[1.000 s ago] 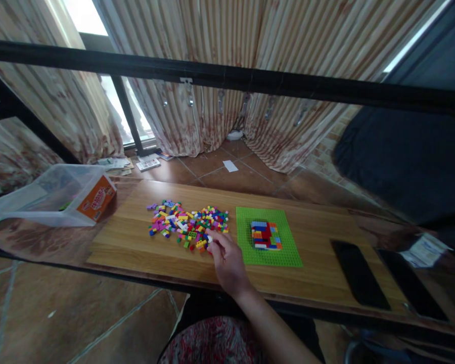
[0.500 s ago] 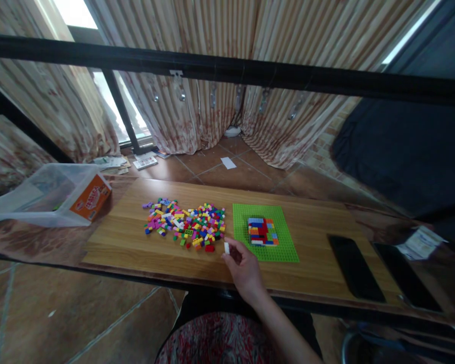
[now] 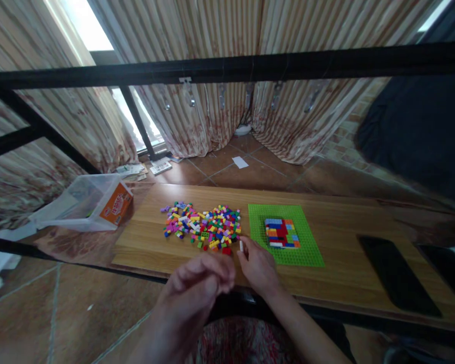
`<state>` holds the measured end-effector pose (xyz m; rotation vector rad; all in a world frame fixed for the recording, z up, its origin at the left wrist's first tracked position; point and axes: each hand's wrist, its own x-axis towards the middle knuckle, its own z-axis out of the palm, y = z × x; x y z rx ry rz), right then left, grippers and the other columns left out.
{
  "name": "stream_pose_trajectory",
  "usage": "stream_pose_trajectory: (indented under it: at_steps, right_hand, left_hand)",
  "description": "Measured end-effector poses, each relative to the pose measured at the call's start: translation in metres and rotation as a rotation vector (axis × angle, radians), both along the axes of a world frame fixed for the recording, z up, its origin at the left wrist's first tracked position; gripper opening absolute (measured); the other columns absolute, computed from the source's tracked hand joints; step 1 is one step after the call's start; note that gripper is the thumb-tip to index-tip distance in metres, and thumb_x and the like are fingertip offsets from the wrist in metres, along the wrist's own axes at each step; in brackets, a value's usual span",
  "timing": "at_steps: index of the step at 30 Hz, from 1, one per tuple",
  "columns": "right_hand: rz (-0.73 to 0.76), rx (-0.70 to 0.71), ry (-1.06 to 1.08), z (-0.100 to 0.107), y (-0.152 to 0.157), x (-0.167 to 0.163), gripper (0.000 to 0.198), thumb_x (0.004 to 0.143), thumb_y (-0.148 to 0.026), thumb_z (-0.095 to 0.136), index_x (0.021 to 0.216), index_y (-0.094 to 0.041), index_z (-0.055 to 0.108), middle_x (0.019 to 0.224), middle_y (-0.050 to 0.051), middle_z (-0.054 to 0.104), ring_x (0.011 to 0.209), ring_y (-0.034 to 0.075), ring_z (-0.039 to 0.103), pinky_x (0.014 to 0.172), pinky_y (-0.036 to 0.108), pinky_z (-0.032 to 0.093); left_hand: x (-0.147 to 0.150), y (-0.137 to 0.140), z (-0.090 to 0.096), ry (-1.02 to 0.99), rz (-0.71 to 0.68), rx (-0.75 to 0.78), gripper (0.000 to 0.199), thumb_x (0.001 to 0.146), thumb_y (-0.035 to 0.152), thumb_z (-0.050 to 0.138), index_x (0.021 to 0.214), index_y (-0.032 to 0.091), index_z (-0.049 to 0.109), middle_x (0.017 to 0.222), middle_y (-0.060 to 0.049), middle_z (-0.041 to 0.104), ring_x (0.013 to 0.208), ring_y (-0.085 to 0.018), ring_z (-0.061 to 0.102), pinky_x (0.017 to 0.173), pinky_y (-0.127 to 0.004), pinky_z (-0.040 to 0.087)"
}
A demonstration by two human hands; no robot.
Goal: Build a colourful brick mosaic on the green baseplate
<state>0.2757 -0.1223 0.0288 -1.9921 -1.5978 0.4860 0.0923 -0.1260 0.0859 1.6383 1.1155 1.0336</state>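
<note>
White, the small brick [image 3: 241, 246] sits clamped between thumb and forefinger of the right hand [image 3: 261, 267], probably at the fingertips for fine control, between the loose bricks [image 3: 220, 225] and the green baseplate [image 3: 311, 254], while for the curled left hand [image 3: 189, 296] I cannot tell whether fingertips meet.

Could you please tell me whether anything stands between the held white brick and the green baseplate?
In this view, only fingers of the right hand holding the white brick show between it and the green baseplate; nothing else visible stands there.
</note>
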Motion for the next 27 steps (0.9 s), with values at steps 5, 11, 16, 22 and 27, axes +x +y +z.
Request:
stream_pose_trajectory:
  at_steps: [5, 11, 16, 22, 27]
  right_hand:
    - [0.04, -0.025, -0.039, 0.002, 0.006, -0.006, 0.042, 0.082, -0.02, 0.056, 0.124, -0.019, 0.058, 0.104, 0.009, 0.07, 0.088, 0.025, 0.066, 0.077, 0.035, 0.048]
    - [0.142, 0.059, -0.041, 0.011, 0.022, -0.017, 0.028, 0.09, -0.02, 0.045, 0.106, -0.024, 0.068, 0.099, 0.006, 0.067, 0.091, 0.021, 0.063, 0.079, 0.031, 0.047]
    - [0.18, 0.049, -0.11, 0.004, 0.043, -0.02, 0.021, 0.089, -0.023, 0.05, 0.094, -0.026, 0.07, 0.096, 0.005, 0.064, 0.085, 0.019, 0.061, 0.074, 0.03, 0.045]
    - [0.131, 0.042, -0.112, 0.004, 0.043, -0.005, 0.02, 0.087, -0.02, 0.052, 0.089, -0.024, 0.072, 0.09, 0.004, 0.062, 0.083, 0.017, 0.059, 0.075, 0.028, 0.043]
    - [0.137, -0.004, -0.151, 0.01, 0.046, -0.02, 0.02, 0.089, -0.025, 0.051, 0.088, -0.022, 0.071, 0.095, 0.006, 0.062, 0.09, 0.019, 0.057, 0.08, 0.029, 0.042]
  left_hand:
    - [0.002, 0.02, -0.014, 0.001, 0.232, -0.15, 0.02, 0.08, 0.036, 0.06, 0.092, 0.021, 0.064, 0.078, -0.003, 0.066, 0.068, -0.016, 0.059, 0.063, -0.028, 0.048]
    - [0.008, 0.036, -0.042, 0.323, 0.135, 0.142, 0.02, 0.083, 0.026, 0.056, 0.101, 0.024, 0.066, 0.097, -0.006, 0.063, 0.084, -0.018, 0.06, 0.077, -0.032, 0.05]
    - [0.017, 0.047, -0.059, 0.541, 0.091, 0.336, 0.023, 0.084, 0.023, 0.056, 0.103, 0.025, 0.068, 0.102, -0.009, 0.06, 0.095, -0.021, 0.057, 0.083, -0.035, 0.05]
    - [0.007, 0.055, -0.077, 0.543, 0.163, 0.412, 0.02, 0.089, 0.023, 0.05, 0.098, 0.022, 0.069, 0.098, -0.008, 0.06, 0.091, -0.019, 0.057, 0.081, -0.032, 0.05]
    - [0.005, 0.058, -0.079, 0.44, 0.207, 0.423, 0.021, 0.091, 0.022, 0.048, 0.102, 0.02, 0.066, 0.099, -0.008, 0.06, 0.094, -0.018, 0.058, 0.084, -0.032, 0.051]
